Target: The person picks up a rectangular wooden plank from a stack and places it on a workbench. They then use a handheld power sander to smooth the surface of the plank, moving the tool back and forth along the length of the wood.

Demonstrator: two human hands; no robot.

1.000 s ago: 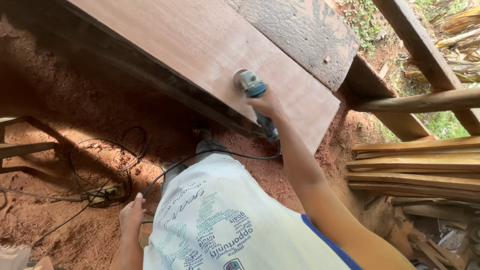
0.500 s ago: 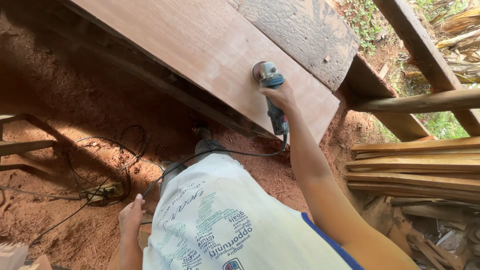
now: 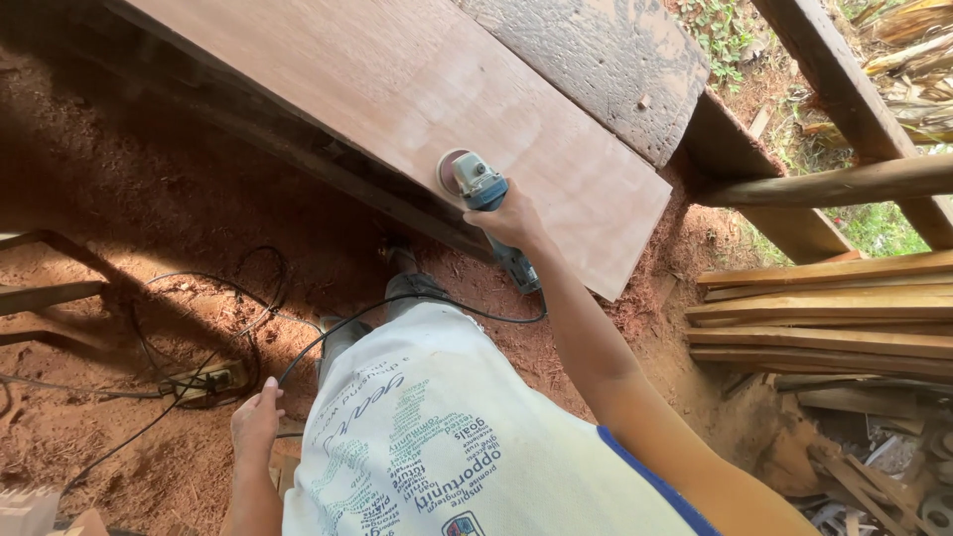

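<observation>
My right hand [image 3: 511, 220] grips a blue and grey power sander [image 3: 478, 185], its round disc pressed flat on a long reddish-brown plank [image 3: 397, 89] near the plank's near edge. A black cord [image 3: 417, 303] trails from the sander's rear down past my white printed shirt. My left hand [image 3: 256, 422] hangs by my side at lower left, fingers loosely bent, holding nothing that I can see. A rougher grey board [image 3: 596, 60] lies beyond the plank.
Red sawdust covers the ground [image 3: 119, 199]. Black cables loop at left to a socket block [image 3: 208, 379]. A stack of sawn boards [image 3: 824, 318] lies at right. Wooden posts and a pole [image 3: 834, 184] cross the upper right.
My right hand has slid the sander along the plank, first rightward, then back left toward the near edge. My left hand has stayed by my side.
</observation>
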